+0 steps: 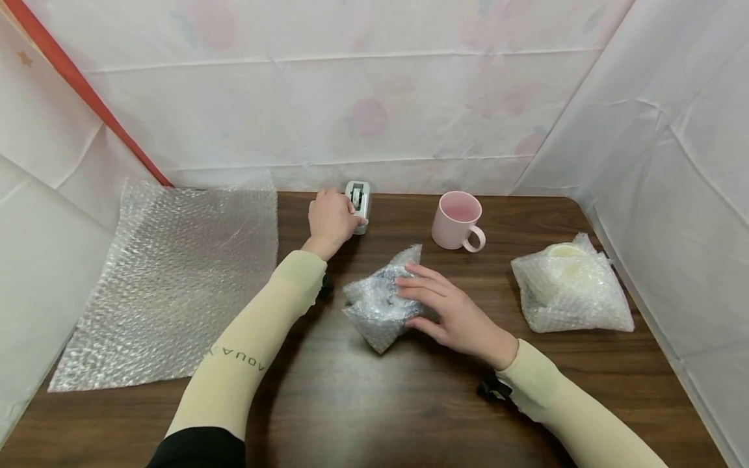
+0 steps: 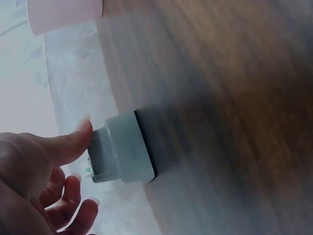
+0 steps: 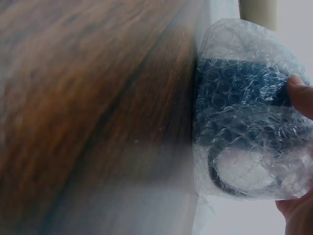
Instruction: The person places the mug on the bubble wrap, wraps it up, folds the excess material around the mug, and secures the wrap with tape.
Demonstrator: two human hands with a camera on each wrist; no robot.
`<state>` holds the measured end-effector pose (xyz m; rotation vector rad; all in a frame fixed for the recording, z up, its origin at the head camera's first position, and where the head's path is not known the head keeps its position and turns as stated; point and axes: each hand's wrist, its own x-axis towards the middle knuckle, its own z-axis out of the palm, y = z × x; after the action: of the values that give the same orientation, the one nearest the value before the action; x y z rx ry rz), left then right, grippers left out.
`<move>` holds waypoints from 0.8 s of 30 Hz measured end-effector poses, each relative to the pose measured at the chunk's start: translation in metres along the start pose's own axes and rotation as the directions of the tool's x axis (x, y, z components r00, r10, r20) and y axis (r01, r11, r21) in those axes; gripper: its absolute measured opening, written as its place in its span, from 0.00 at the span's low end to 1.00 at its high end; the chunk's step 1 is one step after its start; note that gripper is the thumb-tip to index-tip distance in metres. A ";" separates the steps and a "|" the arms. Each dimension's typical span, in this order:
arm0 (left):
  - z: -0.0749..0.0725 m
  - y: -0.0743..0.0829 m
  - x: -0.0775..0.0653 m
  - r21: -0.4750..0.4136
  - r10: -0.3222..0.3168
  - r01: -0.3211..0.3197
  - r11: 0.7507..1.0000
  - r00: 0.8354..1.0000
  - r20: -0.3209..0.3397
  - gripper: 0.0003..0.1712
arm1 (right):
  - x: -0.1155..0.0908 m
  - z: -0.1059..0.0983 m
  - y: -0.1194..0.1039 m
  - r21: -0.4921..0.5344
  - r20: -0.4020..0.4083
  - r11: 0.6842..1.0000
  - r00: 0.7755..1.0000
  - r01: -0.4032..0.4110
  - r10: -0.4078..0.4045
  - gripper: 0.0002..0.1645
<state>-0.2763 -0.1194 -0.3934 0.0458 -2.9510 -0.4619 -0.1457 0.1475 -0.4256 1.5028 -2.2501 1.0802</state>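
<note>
At the back of the table, my left hand [image 1: 331,218] holds a small grey-white tape dispenser [image 1: 361,224]. In the left wrist view, the thumb lies against the dispenser [image 2: 128,149] and the other fingers curl beside it. A bubble-wrapped mug [image 1: 377,302] lies at the middle of the table. My right hand [image 1: 453,312] holds its right side, thumb nearer me and fingers spread across the top. Through the wrap [image 3: 244,98] in the right wrist view, a dark blue body and a handle show.
A pink mug [image 1: 453,224] stands upright at the back, handle to the right. Farther right lies another bubble-wrapped item [image 1: 570,286] with a pale round part. A flat bubble wrap sheet [image 1: 181,279] covers the left side. White curtains [image 1: 363,84] enclose the back and sides.
</note>
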 end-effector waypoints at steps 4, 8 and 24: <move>0.004 0.001 -0.004 0.018 0.031 -0.030 0.999 0.995 -0.098 0.21 | 0.000 -0.001 0.000 -0.001 -0.004 1.000 1.000 0.000 0.000 0.25; 0.003 0.001 -0.009 0.009 0.006 -0.005 1.000 0.996 -0.092 0.23 | -0.001 0.000 0.001 0.002 -0.006 1.000 1.000 0.001 -0.001 0.25; -0.005 -0.027 -0.010 -0.503 -0.132 0.330 0.799 0.912 0.389 0.24 | 0.001 0.003 0.001 -0.009 -0.018 1.000 1.000 0.009 -0.009 0.24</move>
<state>-0.2658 -0.1460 -0.3980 0.2960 -2.9939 -1.5005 -0.1468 0.1451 -0.4272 1.4917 -2.2310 1.0763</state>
